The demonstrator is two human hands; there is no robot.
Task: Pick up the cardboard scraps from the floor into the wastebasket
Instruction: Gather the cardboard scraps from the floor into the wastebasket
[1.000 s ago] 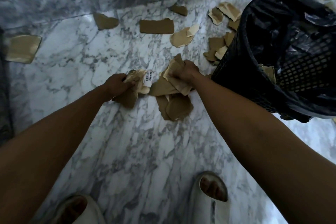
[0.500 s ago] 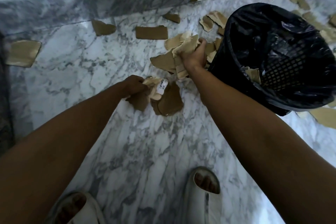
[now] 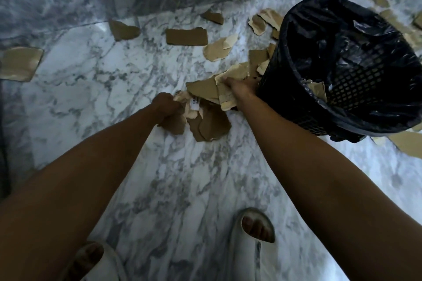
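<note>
My right hand (image 3: 239, 89) grips a bunch of cardboard scraps (image 3: 225, 92) beside the wastebasket (image 3: 296, 107), ready to tip in; my left hand (image 3: 165, 107) clutches more scraps low over the floor (image 3: 182, 189).

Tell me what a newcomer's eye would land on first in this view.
The black mesh wastebasket with its dark liner, standing at the right on the marble floor, with a scrap already inside. Next, the two hands at centre: the left hand grips a bunch of scraps with a white label, and the right hand holds pale pieces right beside the basket wall. More torn cardboard scraps lie scattered toward the far wall.
</note>
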